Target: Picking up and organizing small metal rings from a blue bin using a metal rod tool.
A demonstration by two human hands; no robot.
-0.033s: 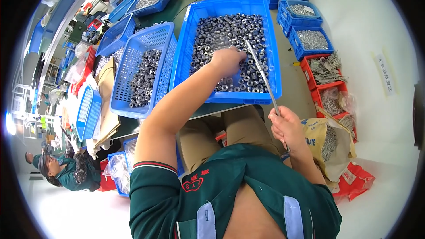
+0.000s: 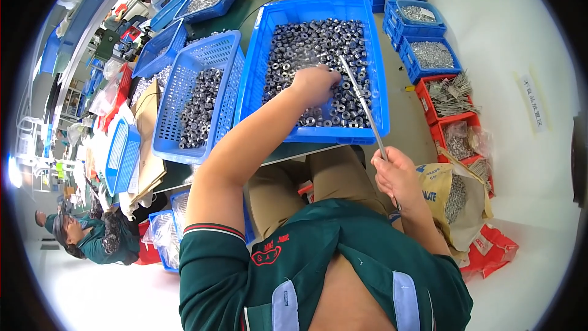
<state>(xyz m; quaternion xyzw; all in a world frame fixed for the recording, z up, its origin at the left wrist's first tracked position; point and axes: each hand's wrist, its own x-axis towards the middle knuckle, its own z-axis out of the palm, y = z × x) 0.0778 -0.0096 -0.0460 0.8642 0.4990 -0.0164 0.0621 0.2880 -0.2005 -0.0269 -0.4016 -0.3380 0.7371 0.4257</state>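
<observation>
A dark green fabric shirt [image 2: 380, 251] is worn; the left short sleeve [image 2: 208, 263] is edged with narrow red and white bands [image 2: 214, 228]; a red outlined emblem [image 2: 266, 256] is marked on the chest; two pale blue fabric strips [image 2: 285, 306] are attached; tan cloth trousers [image 2: 337, 175] are worn below.

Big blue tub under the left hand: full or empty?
Partly full: small metal rings spread across the blue tub, with bare wall showing above them.
</observation>
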